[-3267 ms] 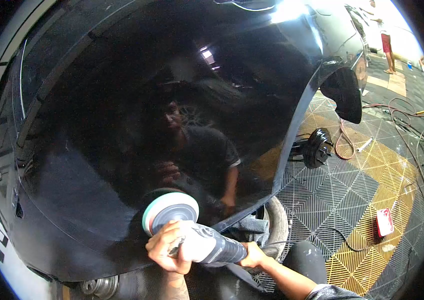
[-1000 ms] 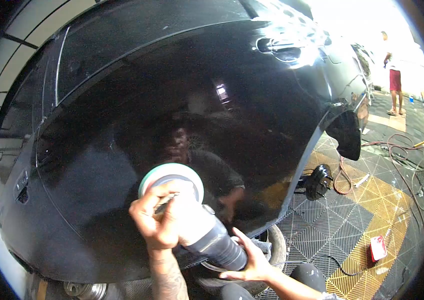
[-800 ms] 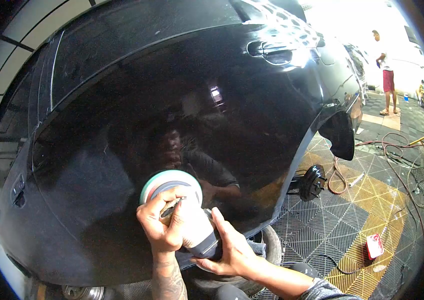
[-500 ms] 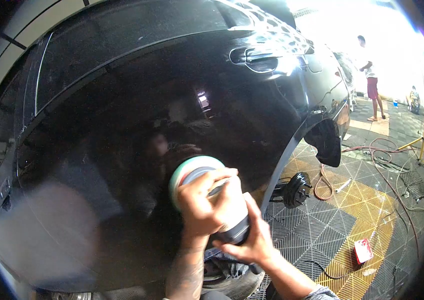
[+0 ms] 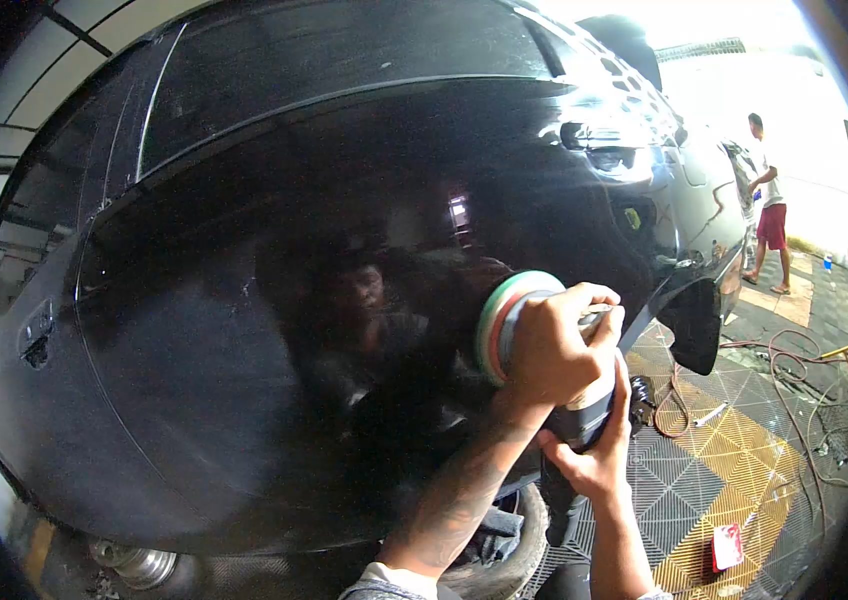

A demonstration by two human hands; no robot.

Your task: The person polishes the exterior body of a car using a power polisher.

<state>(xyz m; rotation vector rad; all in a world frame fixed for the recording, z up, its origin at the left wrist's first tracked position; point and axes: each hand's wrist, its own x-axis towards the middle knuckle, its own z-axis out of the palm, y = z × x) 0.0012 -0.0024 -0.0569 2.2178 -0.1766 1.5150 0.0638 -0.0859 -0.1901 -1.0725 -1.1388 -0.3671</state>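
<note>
A car polisher (image 5: 589, 420) with a round green-edged pad (image 5: 490, 330) is held against the glossy black rear door (image 5: 344, 200) of a car. My left hand (image 5: 559, 345) wraps over the polisher's head, just behind the pad. Lower down, my right hand (image 5: 599, 460) grips the dark body of the same tool, thumb on the near side. The pad's working face is hidden against the panel. Reflections and hazy patches show on the door around it.
A door handle (image 5: 612, 152) lies above the polisher. A tyre (image 5: 529, 540) is below my arms, and a wheel rim (image 5: 139, 562) sits at lower left. Hoses (image 5: 794, 375) and a red-and-white box (image 5: 727, 548) lie on the tiled floor. Another person (image 5: 769, 200) stands at the far right.
Both hands and the polisher have moved to the right and slightly up across the panel. The camera view has shifted too. The person in the background has changed stance.
</note>
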